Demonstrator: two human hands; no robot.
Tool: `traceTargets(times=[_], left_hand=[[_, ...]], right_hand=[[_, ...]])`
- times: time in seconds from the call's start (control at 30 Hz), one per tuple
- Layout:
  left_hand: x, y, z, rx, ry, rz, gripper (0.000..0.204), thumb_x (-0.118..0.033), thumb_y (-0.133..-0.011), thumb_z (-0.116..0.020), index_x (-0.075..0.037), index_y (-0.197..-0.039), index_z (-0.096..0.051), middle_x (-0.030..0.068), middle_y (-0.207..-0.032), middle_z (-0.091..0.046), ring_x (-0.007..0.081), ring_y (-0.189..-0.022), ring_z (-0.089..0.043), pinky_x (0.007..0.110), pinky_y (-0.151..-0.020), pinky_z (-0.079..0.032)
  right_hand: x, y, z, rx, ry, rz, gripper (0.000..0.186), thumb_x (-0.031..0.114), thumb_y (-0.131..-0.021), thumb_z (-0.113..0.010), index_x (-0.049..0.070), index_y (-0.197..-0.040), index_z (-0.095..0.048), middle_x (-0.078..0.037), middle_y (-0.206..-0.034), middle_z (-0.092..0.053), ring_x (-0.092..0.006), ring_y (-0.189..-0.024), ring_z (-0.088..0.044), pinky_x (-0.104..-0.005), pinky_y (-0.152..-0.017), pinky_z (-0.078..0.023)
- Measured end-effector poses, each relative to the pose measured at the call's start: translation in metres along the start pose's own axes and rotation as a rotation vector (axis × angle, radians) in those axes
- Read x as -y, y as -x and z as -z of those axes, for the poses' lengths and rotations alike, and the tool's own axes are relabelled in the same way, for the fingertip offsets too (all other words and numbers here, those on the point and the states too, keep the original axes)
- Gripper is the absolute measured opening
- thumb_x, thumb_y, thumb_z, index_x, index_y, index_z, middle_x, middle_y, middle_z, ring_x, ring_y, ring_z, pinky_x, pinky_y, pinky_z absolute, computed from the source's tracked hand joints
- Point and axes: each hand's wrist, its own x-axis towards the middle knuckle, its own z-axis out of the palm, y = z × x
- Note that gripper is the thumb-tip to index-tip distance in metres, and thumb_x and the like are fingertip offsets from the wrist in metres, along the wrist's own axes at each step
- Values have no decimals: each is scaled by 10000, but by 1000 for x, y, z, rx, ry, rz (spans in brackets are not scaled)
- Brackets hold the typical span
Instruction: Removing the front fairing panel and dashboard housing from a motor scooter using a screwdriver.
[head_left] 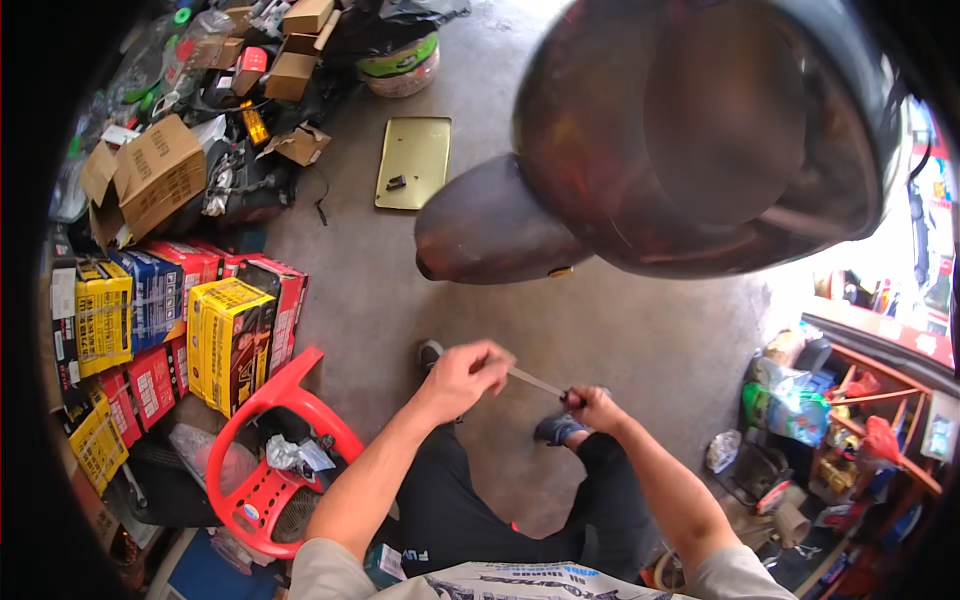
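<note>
My right hand (590, 408) grips the dark handle of a long, thin metal tool (536, 380), which slants up to the left. At its far end is my left hand (465, 372), fingers curled and blurred by motion; whether they grip the tool is unclear. Both hands are above my knees. A large dark, glossy rounded object (590, 110) fills the upper right, with an elongated dark part (500, 230) below it on the left.
A red plastic stool (230, 450) stands by my left arm. Stacked yellow, red and blue boxes (225, 350) and heaped cardboard (160, 170) line the left. A brass-coloured tray (413, 140) lies on the grey floor (650, 330). Cluttered shelving (890, 470) and bags (785, 400) stand at right.
</note>
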Motion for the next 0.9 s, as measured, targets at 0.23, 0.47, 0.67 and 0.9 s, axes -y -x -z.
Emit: traceTargets(times=[0.23,0.47,0.67,0.9], left_hand=[[-31,-117,71,-452,252,-621,336,-213,-969,-495,-33,-1251,-518,95,-1175,-595,188,-1126,-546,315,-914,-442],[-33,-149,70,-58,431,-966,599,-499,-982,-395,-33,-1358,-415,126,-1354,-493,295,-1316,-414,480,-1058,-335],[-30,-182,36,-205,317,-1012,598,-515,-982,-388,-40,-1341,-430,121,-1343,-489,292,-1308,-404,480,-1075,-328],[-34,-180,29,-341,356,-1098,511,-432,-995,-425,-22,-1295,-469,90,-1290,-530,243,-1232,-461,455,-1056,-347]], right_hand=[[20,-297,-25,-48,-702,452,149,-55,-686,-541,39,-790,-592,33,-747,-561,-67,-736,-481,-224,-715,-421],[49,-394,-3,-67,-702,1009,128,-51,-698,-533,25,-789,-583,-9,-732,-512,-97,-704,-465,-253,-660,-401],[49,-413,8,-4,-806,1242,124,-46,-700,-558,29,-793,-592,17,-727,-505,-75,-692,-454,-247,-634,-383],[23,-428,10,68,-890,1194,112,-32,-725,-583,29,-819,-577,40,-744,-535,-57,-709,-471,-236,-648,-411]])
